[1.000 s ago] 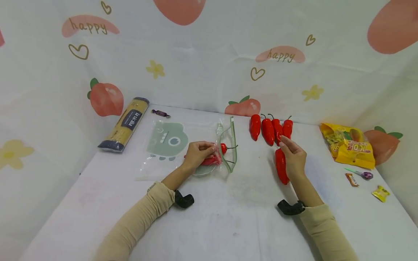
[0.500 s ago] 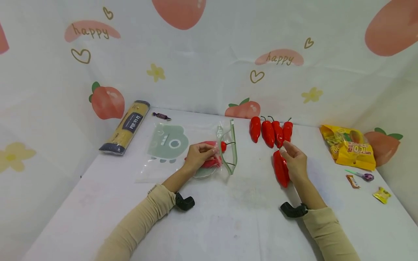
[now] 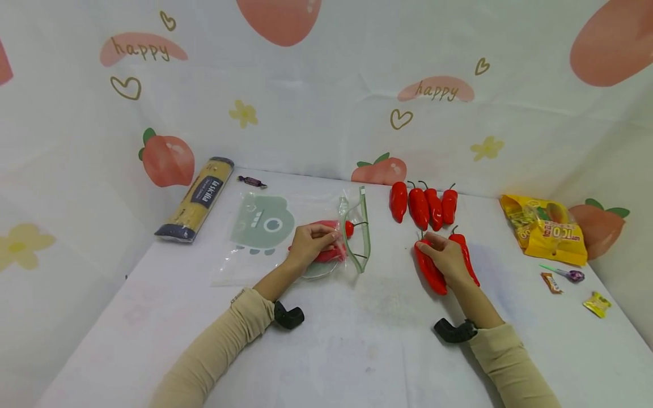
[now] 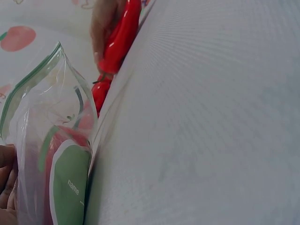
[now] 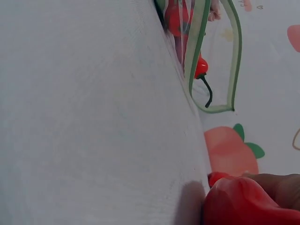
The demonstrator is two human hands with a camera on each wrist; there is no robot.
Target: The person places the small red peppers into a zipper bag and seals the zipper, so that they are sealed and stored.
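Note:
My left hand [image 3: 308, 246] pinches the upper film of a clear zip bag [image 3: 262, 221] near its mouth. The bag lies flat with a green monster print, and its green-edged mouth gapes to the right. Red chili peppers [image 3: 330, 255] are inside, with stems pointing toward the opening; the hand partly covers them. To the right, my right hand [image 3: 446, 258] grips a red chili pepper [image 3: 431, 271] near its stem end. The right wrist view has this held pepper [image 5: 246, 204] close to the camera. Another loose chili pepper [image 3: 465, 258] lies just right of that hand, partly hidden.
Several red chili peppers [image 3: 418, 208] lie in a row at the back. A spaghetti pack [image 3: 196, 199] and a wrapped candy [image 3: 252, 182] are back left. On the right are a yellow snack bag [image 3: 548, 229], a lollipop [image 3: 575, 276] and small candies [image 3: 597, 305].
My right hand has shifted left, bringing the chili pepper nearer the bag. A second chili pepper now shows on that hand's right side. My left hand stays on the bag.

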